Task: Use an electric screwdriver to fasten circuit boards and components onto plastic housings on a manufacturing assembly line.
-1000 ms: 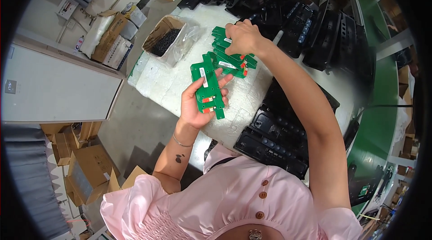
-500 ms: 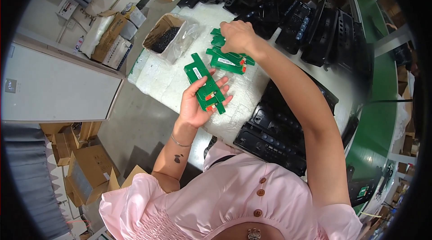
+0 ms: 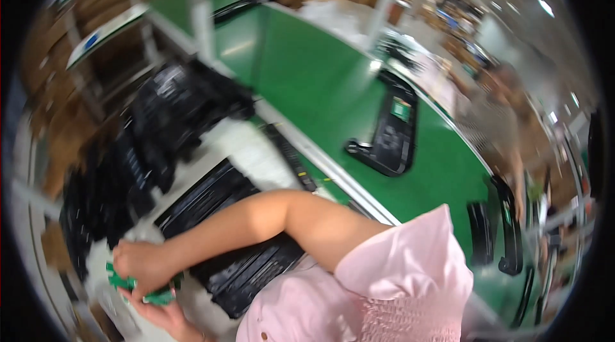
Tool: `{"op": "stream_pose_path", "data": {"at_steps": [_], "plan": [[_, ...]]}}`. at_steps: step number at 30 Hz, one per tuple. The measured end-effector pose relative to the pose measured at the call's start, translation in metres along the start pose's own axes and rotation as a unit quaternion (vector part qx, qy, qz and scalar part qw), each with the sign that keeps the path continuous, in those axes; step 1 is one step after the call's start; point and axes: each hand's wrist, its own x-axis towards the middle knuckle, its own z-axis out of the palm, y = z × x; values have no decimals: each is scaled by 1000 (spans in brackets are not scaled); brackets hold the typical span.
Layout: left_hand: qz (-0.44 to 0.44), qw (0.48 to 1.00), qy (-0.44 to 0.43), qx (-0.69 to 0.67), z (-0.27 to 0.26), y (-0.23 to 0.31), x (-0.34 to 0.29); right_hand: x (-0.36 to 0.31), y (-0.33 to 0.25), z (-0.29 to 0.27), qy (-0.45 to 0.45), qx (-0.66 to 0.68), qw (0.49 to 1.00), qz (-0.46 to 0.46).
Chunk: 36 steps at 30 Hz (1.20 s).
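At the lower left, my left hand (image 3: 168, 319) holds several green circuit boards (image 3: 159, 297), its fingers and thumb around their edges. My right hand (image 3: 144, 266) is over them, with its fingers curled down onto a green circuit board (image 3: 115, 278) at the left. Its fingertips are partly hidden and blurred. Both hands are close together above the white table covering (image 3: 200, 308). Next to them lie black plastic housings (image 3: 250, 278), beneath my right forearm.
More black housings (image 3: 160, 111) are heaped at the far left. A green conveyor belt (image 3: 307, 79) crosses the view, carrying a black housing with a green board in it (image 3: 392, 130). Past the belt stands a person (image 3: 496, 111). A white metal rail (image 3: 327, 162) edges the belt.
My view has swung to the right, bringing the belt into sight and putting my hands at the lower left. My hands have come closer together over the circuit boards.
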Motion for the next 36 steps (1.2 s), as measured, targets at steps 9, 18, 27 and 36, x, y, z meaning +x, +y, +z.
{"op": "stream_pose_path", "data": {"at_steps": [9,18,27,36], "plan": [[-336,908,-126,-219,107,9,26,-68,20,-69,68,-117,962,238],[-341,913,-106,-197,140,-10,10,-107,7,-133,95,-164,954,232],[-377,863,-187,-280,118,-31,73,-134,25,-195,-31,-273,938,213],[-362,894,-142,-224,89,-51,64,-130,48,-138,-137,-272,941,151]]}}
